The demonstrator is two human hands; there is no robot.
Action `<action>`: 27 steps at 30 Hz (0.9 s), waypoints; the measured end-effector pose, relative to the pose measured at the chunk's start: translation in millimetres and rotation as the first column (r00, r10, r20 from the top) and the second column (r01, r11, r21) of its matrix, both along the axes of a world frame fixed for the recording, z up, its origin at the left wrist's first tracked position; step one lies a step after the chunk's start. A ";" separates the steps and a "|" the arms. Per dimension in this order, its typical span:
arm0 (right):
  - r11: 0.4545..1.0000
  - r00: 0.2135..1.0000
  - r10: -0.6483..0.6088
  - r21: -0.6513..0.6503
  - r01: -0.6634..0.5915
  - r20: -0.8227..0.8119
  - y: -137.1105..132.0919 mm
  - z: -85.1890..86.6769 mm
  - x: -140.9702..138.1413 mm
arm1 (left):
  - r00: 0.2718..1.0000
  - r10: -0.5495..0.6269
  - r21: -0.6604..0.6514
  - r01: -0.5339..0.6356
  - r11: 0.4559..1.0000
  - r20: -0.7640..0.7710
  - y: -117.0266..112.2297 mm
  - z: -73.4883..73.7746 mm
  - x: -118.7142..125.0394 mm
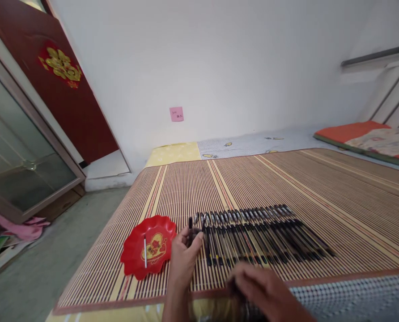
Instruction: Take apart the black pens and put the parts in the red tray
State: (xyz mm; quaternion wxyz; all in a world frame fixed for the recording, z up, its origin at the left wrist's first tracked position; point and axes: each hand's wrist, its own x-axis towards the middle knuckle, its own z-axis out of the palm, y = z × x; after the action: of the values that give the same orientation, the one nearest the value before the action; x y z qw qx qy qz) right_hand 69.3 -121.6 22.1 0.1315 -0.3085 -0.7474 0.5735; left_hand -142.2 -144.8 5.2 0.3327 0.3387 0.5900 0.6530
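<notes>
right hand (258, 284) hides mat edge (337, 278), with pens (280, 237) and red dish (131, 256) beyond.

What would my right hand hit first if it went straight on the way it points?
Probably the near ends of the leftmost pens, just ahead of your right hand; height is unclear, so it might pass over them to your left hand.
</notes>
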 end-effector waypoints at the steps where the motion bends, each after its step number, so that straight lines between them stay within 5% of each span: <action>1: 0.988 0.980 -0.142 0.045 0.150 -0.142 19.2 12.2 -11.3 | 1.000 -0.006 0.002 0.006 1.000 0.007 -1.6 3.9 1.9; 4: 0.941 0.869 -0.291 0.045 0.336 -0.400 61.1 39.3 -46.7 | 1.000 -0.016 0.012 0.015 1.000 0.023 -4.0 12.6 6.3; 11: 0.985 0.863 -0.167 -0.039 0.170 -0.476 76.4 35.6 -91.6 | 0.999 -0.010 0.051 0.008 0.999 0.034 1.5 14.0 9.9; 17: 0.995 0.867 -0.101 -0.036 0.096 -0.489 83.5 36.4 -106.7 | 0.989 0.138 0.052 -0.140 0.989 0.049 4.0 8.9 7.7; 21: 0.995 0.860 -0.084 -0.095 0.042 -0.503 82.4 36.3 -111.1 | 0.992 0.118 0.085 -0.121 0.989 0.039 3.0 11.1 7.9; 27: 0.960 0.754 -0.281 -0.179 0.217 -0.594 93.5 31.3 -88.9 | 0.995 0.087 0.023 -0.086 0.996 -0.053 -3.3 12.9 11.5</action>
State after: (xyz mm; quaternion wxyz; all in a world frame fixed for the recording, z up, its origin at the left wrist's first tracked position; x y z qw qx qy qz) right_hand -19.6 -28.1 53.4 0.4268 -0.2081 -0.5868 0.6559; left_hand -130.7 -148.2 18.1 0.2847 0.3337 0.6060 0.6636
